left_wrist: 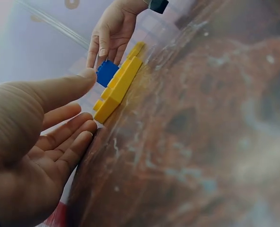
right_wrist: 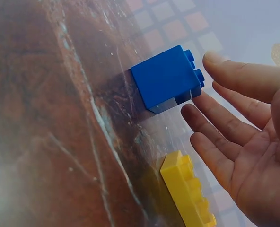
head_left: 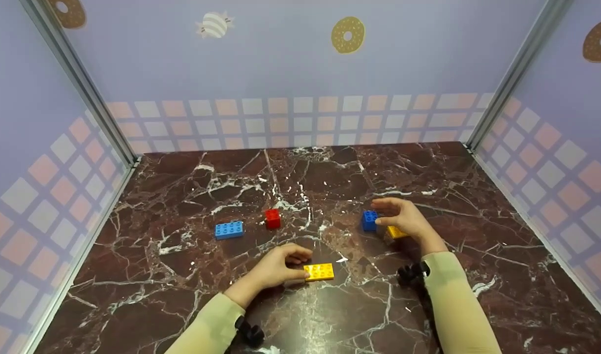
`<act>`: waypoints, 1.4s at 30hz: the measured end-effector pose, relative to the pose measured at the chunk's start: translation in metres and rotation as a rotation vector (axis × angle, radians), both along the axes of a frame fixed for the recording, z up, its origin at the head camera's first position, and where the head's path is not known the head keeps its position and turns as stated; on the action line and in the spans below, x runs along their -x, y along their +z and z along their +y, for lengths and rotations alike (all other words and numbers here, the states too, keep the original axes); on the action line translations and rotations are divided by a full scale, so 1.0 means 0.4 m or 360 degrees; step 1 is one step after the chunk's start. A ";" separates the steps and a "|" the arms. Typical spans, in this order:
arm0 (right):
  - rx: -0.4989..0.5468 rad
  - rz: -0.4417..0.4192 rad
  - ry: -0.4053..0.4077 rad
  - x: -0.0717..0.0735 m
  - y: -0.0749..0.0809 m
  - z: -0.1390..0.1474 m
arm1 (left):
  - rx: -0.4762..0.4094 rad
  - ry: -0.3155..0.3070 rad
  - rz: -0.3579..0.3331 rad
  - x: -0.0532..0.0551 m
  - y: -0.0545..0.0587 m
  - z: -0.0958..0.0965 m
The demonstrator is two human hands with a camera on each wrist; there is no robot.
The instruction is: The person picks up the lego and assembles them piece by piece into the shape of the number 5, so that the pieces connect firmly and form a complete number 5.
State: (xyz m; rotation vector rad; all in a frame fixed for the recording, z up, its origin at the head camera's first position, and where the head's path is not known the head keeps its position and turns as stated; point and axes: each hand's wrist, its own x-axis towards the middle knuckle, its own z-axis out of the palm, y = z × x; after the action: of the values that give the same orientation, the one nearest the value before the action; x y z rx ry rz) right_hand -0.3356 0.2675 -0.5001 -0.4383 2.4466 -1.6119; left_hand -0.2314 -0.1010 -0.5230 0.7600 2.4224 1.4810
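One light-blue brick (head_left: 229, 230) lies leftmost on the worktop (head_left: 148, 275), at ten o'clock from the left hand (head_left: 276, 268); the red brick (head_left: 273, 219) sits at about twelve. The left hand's grip is spread, thumb apart from the fingers, at the left end of the near yellow brick (head_left: 320, 272); whether the thumb touches it I cannot tell. To hold this brick well, I would bring thumb and fingers evenly onto opposite sides and keep it flat. Its studs face up, and its long axis runs nearly nine to three, right end slightly raised toward two.

Between one and two o'clock from it stands the blue brick (head_left: 369, 222), studs up, with no clear long axis from above. The right hand (head_left: 406, 216) has its grip spread around that brick's top, contact unclear. A good hold, I judge, centres on opposite walls below the studs, clear of the far yellow brick (head_left: 397, 233), which lies partly hidden under the hand at four o'clock from the blue.
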 end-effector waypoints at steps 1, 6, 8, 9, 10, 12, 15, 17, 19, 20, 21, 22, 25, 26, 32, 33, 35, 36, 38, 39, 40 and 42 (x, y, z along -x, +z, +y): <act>-0.0001 -0.0006 -0.0005 0.001 -0.001 -0.002 | 0.0027 -0.0006 0.0026 -0.001 0.000 0.000; -0.0080 0.0008 -0.0013 0.002 -0.005 -0.010 | 0.0117 -0.0044 0.0130 -0.003 -0.004 -0.003; -0.0134 0.0020 -0.0026 0.001 -0.005 -0.012 | 0.0134 -0.0058 0.0154 -0.004 -0.006 -0.003; -0.0159 0.0022 -0.0035 0.001 -0.006 -0.012 | 0.0147 -0.0064 0.0167 -0.005 -0.007 -0.003; -0.0188 0.0028 -0.0036 0.000 -0.007 -0.012 | 0.0165 -0.0070 0.0178 -0.006 -0.008 -0.004; -0.0237 0.0049 -0.0043 0.000 -0.009 -0.012 | 0.0195 -0.0080 0.0204 -0.007 -0.009 -0.003; -0.0284 0.0065 -0.0056 0.000 -0.015 -0.012 | 0.0234 -0.0085 0.0240 -0.009 -0.009 -0.002; -0.0313 0.0073 -0.0064 0.000 -0.018 -0.012 | 0.0253 -0.0084 0.0270 -0.011 -0.009 -0.001; -0.0333 0.0078 -0.0072 -0.001 -0.021 -0.012 | 0.0268 -0.0079 0.0293 -0.013 -0.008 -0.001; -0.0338 0.0080 -0.0073 -0.001 -0.022 -0.013 | 0.0276 -0.0077 0.0307 -0.014 -0.009 0.000; -0.0341 0.0080 -0.0076 -0.001 -0.022 -0.013 | 0.0282 -0.0074 0.0315 -0.016 -0.009 0.000; -0.0347 0.0087 -0.0080 -0.001 -0.023 -0.014 | 0.0286 -0.0072 0.0321 -0.017 -0.009 0.000; -0.0347 0.0096 -0.0088 -0.002 -0.023 -0.014 | 0.0290 -0.0062 0.0328 -0.020 -0.009 0.000; -0.0348 0.0096 -0.0089 -0.002 -0.023 -0.013 | 0.0291 -0.0062 0.0331 -0.021 -0.008 0.001; -0.0370 0.0096 -0.0090 -0.001 -0.023 -0.014 | 0.0302 -0.0047 0.0366 -0.021 -0.006 0.001; -0.0375 0.0094 -0.0098 -0.002 -0.022 -0.015 | 0.0300 -0.0042 0.0373 -0.020 -0.006 0.000; -0.0379 0.0096 -0.0104 -0.003 -0.020 -0.017 | 0.0287 -0.0027 0.0387 -0.019 -0.007 -0.001; -0.0379 0.0099 -0.0103 -0.004 -0.018 -0.019 | 0.0279 -0.0018 0.0393 -0.018 -0.008 -0.001; -0.0365 0.0106 -0.0097 -0.006 -0.014 -0.023 | 0.0269 0.0005 0.0397 -0.016 -0.010 -0.003; -0.0351 0.0111 -0.0089 -0.007 -0.012 -0.026 | 0.0266 0.0018 0.0398 -0.015 -0.010 -0.004; -0.0330 0.0114 -0.0076 -0.009 -0.010 -0.029 | 0.0261 0.0032 0.0398 -0.014 -0.011 -0.005; -0.0284 0.0114 -0.0055 -0.013 -0.006 -0.039 | 0.0262 0.0059 0.0396 -0.013 -0.013 -0.006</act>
State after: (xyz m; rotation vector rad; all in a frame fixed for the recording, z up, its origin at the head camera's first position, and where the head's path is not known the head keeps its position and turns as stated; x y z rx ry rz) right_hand -0.3304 0.2520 -0.5026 -0.4347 2.6363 -1.3967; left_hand -0.2262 -0.1036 -0.5283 0.9143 2.7129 1.2436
